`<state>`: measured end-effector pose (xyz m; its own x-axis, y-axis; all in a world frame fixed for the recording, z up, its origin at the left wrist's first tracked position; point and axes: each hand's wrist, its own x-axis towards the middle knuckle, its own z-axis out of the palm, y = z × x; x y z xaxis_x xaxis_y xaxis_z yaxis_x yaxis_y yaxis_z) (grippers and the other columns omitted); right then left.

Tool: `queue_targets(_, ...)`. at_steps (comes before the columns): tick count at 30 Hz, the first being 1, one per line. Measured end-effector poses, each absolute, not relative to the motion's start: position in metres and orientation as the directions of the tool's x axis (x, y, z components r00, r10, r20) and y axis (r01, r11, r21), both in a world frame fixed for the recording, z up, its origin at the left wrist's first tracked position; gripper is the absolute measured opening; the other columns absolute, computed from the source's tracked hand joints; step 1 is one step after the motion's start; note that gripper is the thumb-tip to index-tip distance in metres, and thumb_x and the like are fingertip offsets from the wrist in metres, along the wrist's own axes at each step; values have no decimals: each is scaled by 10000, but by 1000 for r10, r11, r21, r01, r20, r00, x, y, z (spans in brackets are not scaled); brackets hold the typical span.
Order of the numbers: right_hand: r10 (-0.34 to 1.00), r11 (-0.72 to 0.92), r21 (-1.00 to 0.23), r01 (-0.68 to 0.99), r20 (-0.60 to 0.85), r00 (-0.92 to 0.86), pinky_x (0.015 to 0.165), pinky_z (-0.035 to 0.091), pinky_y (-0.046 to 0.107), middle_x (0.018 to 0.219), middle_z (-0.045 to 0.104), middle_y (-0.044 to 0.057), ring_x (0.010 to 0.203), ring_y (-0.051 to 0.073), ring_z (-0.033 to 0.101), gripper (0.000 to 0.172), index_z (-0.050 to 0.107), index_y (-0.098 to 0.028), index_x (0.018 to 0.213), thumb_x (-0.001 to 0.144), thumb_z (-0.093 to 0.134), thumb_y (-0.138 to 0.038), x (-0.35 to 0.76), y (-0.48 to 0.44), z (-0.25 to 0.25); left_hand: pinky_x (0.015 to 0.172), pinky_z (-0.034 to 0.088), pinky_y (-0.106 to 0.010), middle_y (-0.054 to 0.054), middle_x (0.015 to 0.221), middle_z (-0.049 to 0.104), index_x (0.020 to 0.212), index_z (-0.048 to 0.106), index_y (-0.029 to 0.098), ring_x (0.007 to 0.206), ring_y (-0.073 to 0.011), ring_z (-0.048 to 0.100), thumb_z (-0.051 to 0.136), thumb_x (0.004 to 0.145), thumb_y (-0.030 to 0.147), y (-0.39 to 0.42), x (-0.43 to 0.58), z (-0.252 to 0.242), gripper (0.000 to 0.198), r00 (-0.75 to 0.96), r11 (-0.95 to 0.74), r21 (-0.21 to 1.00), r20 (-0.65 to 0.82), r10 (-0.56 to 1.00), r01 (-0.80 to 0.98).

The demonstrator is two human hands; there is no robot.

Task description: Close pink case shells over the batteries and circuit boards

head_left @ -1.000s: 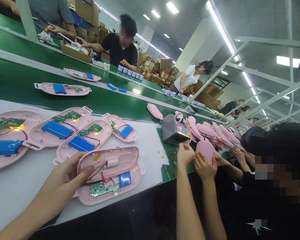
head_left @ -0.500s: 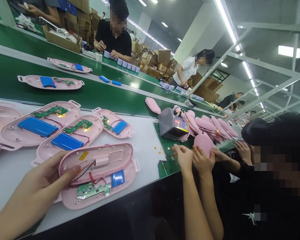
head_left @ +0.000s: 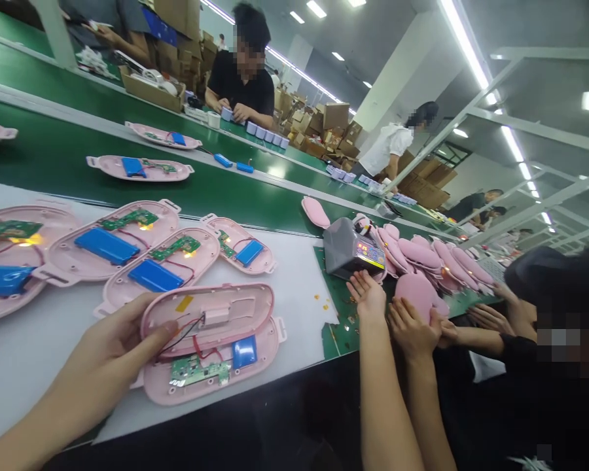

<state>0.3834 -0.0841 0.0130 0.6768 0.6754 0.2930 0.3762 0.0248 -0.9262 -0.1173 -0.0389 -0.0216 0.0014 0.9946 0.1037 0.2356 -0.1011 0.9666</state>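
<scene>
On the white sheet [head_left: 294,307] of the green assembly line [head_left: 127,193], an opened pink plastic shell [head_left: 206,314] lies right in front of me, its upper half raised over the lower. My left hand [head_left: 112,347] pinches the upper half's rim, thumb on top. A light pinch at the edge is best, clear of the red and black wires [head_left: 189,337] above the green circuit board [head_left: 196,369]. My right hand I cannot pick out.

Green conveyor belt [head_left: 44,144], cardboard boxes [head_left: 336,116], black-shirted co-worker [head_left: 243,88]
</scene>
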Motion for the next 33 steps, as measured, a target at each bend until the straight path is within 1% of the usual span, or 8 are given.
queue_targets(6, 742, 209, -938, 276, 336, 580, 721, 566, 374, 837, 647, 19, 762, 180, 627, 285, 608, -211, 811, 766, 719, -470, 254, -41, 18, 731, 569, -295, -61, 906, 743, 1050, 693, 137, 856, -244, 684, 712, 781, 410, -44, -114, -4, 383, 184, 111, 989, -91, 979, -99)
queue_targets(8, 813, 359, -864, 354, 475, 335, 770, 550, 361, 900, 662, 42, 852, 188, 632, 202, 620, -196, 812, 803, 709, -377, 195, -37, 32, 697, 560, -296, -70, 930, 738, 1075, 688, 129, 833, -238, 682, 715, 770, 366, -44, -116, -6, 386, 194, 157, 975, -126, 973, -158)
queue_targets(10, 833, 525, -720, 454, 543, -104, 840, 522, 356, 1015, 656, 62, 973, 199, 621, 107, 640, -204, 833, 887, 633, -297, 142, -35, 48, 669, 547, -286, -72, 948, 735, 1088, 688, 127, 810, -222, 677, 710, 766, 321, -44, -116, -8, 377, 200, 180, 961, -138, 970, -211)
queue_targets(12, 767, 641, -574, 510, 468, -438, 894, 495, 360, 1096, 625, 63, 1042, 202, 600, 119, 639, -217, 853, 935, 561, -254, 100, -29, 59, 633, 524, -262, -58, 922, 725, 1092, 686, 127, 765, -194, 660, 701, 764, 290, -45, -116, -9, 366, 208, 172, 947, -117, 971, -270)
queue_targets(15, 689, 720, -408, 561, 324, -649, 899, 481, 369, 1176, 579, 73, 1074, 210, 578, 141, 618, -213, 882, 956, 498, -217, 65, -16, 58, 574, 468, -224, -17, 796, 670, 1029, 687, 127, 656, -140, 595, 679, 762, 263, -45, -114, -13, 300, 202, 133, 933, -68, 977, -333)
queue_targets(19, 663, 741, -308, 596, 202, -721, 850, 482, 354, 1209, 563, 76, 1049, 205, 570, 173, 616, -210, 866, 970, 478, -218, 56, -2, 47, 550, 418, -215, -1, 725, 593, 941, 658, 125, 615, -123, 536, 633, 764, 239, -43, -114, -19, 213, 205, 92, 934, -20, 979, -346)
queue_targets(27, 626, 773, -104, 626, 284, -726, 790, 475, 325, 1116, 620, 68, 1036, 213, 583, 175, 639, -209, 826, 931, 501, -186, 47, -10, 40, 514, 316, -205, 34, 654, 448, 784, 568, 135, 585, -95, 411, 524, 772, 165, -45, -118, -17, 54, 208, 1, 949, 68, 976, -316)
queue_targets(33, 840, 503, -95, 859, 289, -460, 557, 367, 288, 835, 682, 37, 705, 192, 604, 281, 573, -209, 601, 754, 724, -391, 42, -8, 51, 509, 329, -211, 30, 670, 491, 887, 622, 139, 585, -109, 446, 551, 804, 194, -49, -119, -21, 122, 175, -49, 977, 87, 981, -207)
